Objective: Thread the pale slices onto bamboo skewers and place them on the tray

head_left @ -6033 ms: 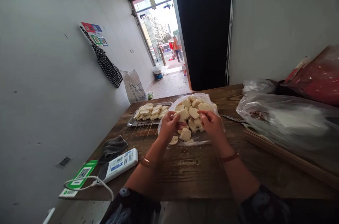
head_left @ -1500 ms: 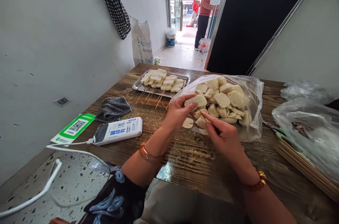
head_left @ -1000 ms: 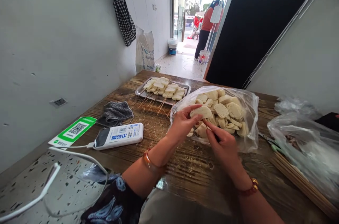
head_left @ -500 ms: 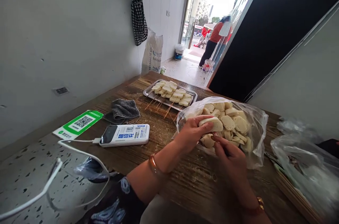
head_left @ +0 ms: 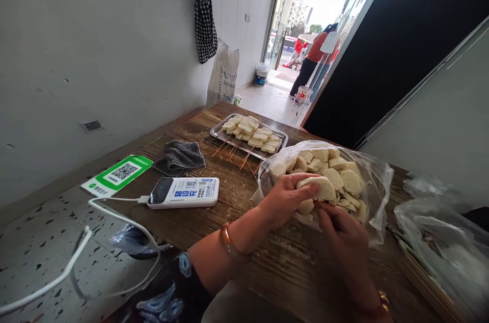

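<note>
Bare wood on the desk runs toward the near edge, where the left hand, its grip pinching a pale slice, and the right hand, its grip pinching a mostly hidden thin stick, meet at the plastic bag. Toward the far edge lies the tray; the cloth, power bank and card take up the left side.

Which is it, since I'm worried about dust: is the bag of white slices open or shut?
Open: the bag is spread wide around the slices, and many of them show bare, with no plastic over them.
</note>
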A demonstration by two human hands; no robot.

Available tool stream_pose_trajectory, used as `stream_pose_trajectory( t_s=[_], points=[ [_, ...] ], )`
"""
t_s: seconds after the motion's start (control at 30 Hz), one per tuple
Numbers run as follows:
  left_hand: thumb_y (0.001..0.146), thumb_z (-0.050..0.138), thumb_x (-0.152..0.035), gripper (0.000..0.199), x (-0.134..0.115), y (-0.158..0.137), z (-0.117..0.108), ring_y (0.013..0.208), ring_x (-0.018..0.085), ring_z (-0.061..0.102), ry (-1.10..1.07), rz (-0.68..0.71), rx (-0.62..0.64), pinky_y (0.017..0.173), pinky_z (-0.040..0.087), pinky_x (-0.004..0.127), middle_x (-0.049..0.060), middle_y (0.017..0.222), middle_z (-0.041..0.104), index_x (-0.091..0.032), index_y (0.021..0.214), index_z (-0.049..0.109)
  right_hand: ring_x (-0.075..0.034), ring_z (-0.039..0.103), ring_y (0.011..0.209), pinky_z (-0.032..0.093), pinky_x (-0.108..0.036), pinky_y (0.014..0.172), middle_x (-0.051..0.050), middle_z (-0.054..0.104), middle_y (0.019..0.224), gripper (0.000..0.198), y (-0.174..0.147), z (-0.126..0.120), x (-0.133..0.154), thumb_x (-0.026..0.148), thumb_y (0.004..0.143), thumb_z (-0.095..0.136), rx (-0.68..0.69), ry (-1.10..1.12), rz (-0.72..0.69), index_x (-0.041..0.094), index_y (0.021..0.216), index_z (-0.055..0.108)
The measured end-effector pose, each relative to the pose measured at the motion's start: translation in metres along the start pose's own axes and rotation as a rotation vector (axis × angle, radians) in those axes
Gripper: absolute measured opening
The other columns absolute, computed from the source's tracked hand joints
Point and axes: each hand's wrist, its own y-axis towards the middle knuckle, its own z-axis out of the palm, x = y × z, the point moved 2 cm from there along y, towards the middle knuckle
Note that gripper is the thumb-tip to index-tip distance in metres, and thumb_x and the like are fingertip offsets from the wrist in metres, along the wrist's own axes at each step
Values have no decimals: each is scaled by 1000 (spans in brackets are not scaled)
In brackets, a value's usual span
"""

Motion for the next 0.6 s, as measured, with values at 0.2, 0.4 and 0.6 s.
stream_pose_trajectory(
  t_s=[0.2,0.4,0.6],
  points=[
    [73,77,-43,41,3,-1,1,87,17,63,37,-18,16,84,47,28,8,92,72,-13,102,74,-15,65,54,49,-24,56,-2,72,64,26,2,-2,1,33,88,55,28,3,49,20,71,70],
    [73,77,-45,47,6,-1,5,84,18,64,95,-37,7,81,47,27,9,91,72,-11,106,73,-13,53,48,41,-23,50,1,61,52,32,2,3,-3,38,85,57,77,102,208,19,61,64],
    [72,76,-49,65,0,8,-8,96,21,64,201,6,-185,85,48,33,11,116,66,-18,127,58,-15,54,56,43,-25,56,0,63,59,30,8,9,-25,44,84,58,18,296,408,18,78,71]
  ],
)
